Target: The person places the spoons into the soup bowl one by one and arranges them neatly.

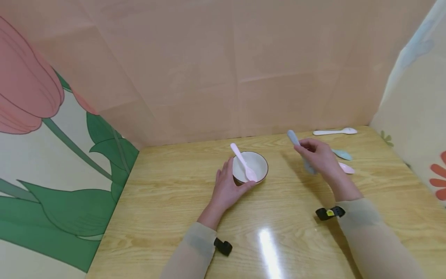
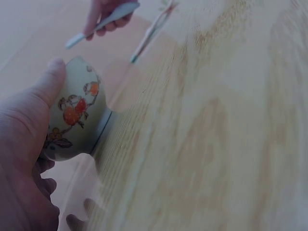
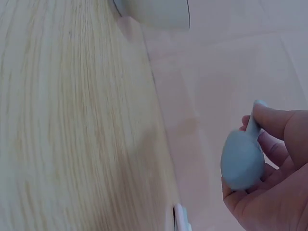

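Observation:
My left hand [image 1: 226, 192] grips a small bowl [image 1: 260, 162] on the table, thumb on the near side and fingers round its left side. Orange-red fruit and brown leaves decorate the bowl's outer wall [image 2: 79, 108] in the left wrist view. A pale pink spoon [image 1: 239, 156] leans in the bowl, its handle sticking out past the far left rim. Right of the bowl, my right hand [image 1: 320, 159] pinches a light blue spoon [image 1: 292, 136] by its handle, raised over the table. In the right wrist view, the blue spoon's rounded head [image 3: 242, 160] faces the camera.
Three more spoons lie at the right of the wooden table [image 1: 167, 186]: a white one [image 1: 332, 132] near the back edge, a teal one [image 1: 343, 155] and a pink one [image 1: 346, 168], both partly behind my right hand. A cloth-covered wall [image 1: 195, 85] rises behind the table.

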A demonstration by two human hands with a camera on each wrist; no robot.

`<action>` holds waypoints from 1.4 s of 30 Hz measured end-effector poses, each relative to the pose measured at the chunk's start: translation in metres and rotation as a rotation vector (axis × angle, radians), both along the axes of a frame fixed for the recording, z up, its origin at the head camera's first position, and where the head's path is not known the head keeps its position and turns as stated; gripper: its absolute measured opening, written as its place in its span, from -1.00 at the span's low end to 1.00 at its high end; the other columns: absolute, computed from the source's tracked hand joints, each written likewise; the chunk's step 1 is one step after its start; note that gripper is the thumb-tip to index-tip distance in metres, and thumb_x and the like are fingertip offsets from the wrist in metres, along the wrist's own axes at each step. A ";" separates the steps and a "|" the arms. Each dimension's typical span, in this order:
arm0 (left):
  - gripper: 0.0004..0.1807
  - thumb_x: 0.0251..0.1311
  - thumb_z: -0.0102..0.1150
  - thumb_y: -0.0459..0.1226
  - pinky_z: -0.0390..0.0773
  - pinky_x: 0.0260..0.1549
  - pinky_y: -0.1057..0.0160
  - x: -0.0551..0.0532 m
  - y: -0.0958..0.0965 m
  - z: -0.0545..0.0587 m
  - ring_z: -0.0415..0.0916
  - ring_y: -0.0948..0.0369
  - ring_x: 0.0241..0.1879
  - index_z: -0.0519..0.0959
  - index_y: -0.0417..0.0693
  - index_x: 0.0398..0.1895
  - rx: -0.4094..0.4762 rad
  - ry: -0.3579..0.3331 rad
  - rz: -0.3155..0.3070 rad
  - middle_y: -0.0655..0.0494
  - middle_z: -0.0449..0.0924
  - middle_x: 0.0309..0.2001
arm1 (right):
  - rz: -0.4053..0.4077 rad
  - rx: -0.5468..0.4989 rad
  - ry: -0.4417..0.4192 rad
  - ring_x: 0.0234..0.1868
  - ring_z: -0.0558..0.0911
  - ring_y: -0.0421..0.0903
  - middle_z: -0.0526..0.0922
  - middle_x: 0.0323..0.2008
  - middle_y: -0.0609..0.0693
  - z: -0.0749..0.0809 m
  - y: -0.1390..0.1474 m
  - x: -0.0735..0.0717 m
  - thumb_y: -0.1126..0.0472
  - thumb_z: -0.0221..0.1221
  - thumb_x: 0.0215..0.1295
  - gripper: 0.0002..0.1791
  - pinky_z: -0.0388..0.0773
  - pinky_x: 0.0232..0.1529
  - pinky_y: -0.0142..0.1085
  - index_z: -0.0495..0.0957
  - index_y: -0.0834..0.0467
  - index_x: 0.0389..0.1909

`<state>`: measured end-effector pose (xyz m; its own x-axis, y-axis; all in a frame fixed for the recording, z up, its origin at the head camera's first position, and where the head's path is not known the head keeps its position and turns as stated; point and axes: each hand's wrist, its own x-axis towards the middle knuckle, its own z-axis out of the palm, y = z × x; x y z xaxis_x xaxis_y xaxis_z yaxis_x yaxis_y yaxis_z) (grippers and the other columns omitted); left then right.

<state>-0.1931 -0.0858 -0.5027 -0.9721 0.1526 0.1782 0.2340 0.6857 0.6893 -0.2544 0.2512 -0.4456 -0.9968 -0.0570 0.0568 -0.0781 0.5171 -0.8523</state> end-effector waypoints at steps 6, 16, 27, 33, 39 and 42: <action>0.33 0.21 0.52 0.35 -0.11 0.68 -0.22 -0.001 0.000 0.000 0.11 -0.09 0.69 -0.02 -0.02 0.81 -0.003 0.004 -0.003 -0.11 0.20 0.70 | 0.012 -0.047 -0.007 -0.14 0.58 -0.12 0.65 -0.01 0.15 0.001 -0.012 -0.002 -0.15 0.22 0.68 -0.42 0.60 -0.19 -0.39 0.63 0.29 0.29; 0.34 0.18 0.54 0.34 -0.11 0.69 -0.18 0.001 0.002 -0.001 0.20 -0.04 0.65 0.00 -0.01 0.80 -0.003 -0.002 0.002 -0.08 0.25 0.67 | 0.057 -0.117 -0.004 -0.23 0.62 -0.15 0.73 -0.14 0.04 0.000 -0.029 -0.004 -0.05 0.24 0.68 -0.50 0.64 -0.20 -0.33 0.62 0.33 0.25; 0.33 0.18 0.53 0.36 -0.08 0.68 -0.20 -0.002 0.004 -0.002 0.20 -0.02 0.65 0.01 -0.01 0.80 -0.008 0.014 0.005 -0.08 0.27 0.66 | 0.103 -0.156 -0.004 -0.20 0.66 -0.13 0.81 -0.07 0.13 0.012 -0.052 -0.009 -0.03 0.26 0.67 -0.52 0.65 -0.15 -0.30 0.60 0.32 0.25; 0.34 0.20 0.51 0.36 -0.09 0.68 -0.20 -0.003 0.003 -0.003 0.09 -0.06 0.70 0.00 -0.07 0.80 -0.014 0.006 0.008 -0.11 0.21 0.70 | 0.134 -0.213 -0.023 -0.17 0.71 -0.23 0.83 -0.01 0.20 0.017 -0.065 -0.013 0.06 0.26 0.68 -0.49 0.64 -0.10 -0.39 0.52 0.34 0.38; 0.34 0.21 0.51 0.36 -0.12 0.69 -0.17 -0.002 0.002 -0.002 0.04 -0.06 0.72 -0.02 -0.05 0.80 -0.011 -0.008 0.006 -0.08 0.18 0.71 | 0.152 -0.206 -0.003 -0.06 0.70 -0.12 0.79 -0.06 0.18 0.021 -0.077 -0.015 0.08 0.24 0.69 -0.50 0.66 0.01 -0.40 0.52 0.27 0.45; 0.34 0.22 0.50 0.37 -0.13 0.69 -0.17 -0.002 0.001 -0.002 0.03 -0.06 0.72 -0.03 -0.04 0.81 -0.010 -0.012 0.004 -0.08 0.17 0.72 | 0.160 -0.185 0.010 -0.05 0.66 -0.05 0.76 -0.05 0.18 0.024 -0.083 -0.015 0.05 0.22 0.71 -0.49 0.67 0.01 -0.34 0.53 0.22 0.49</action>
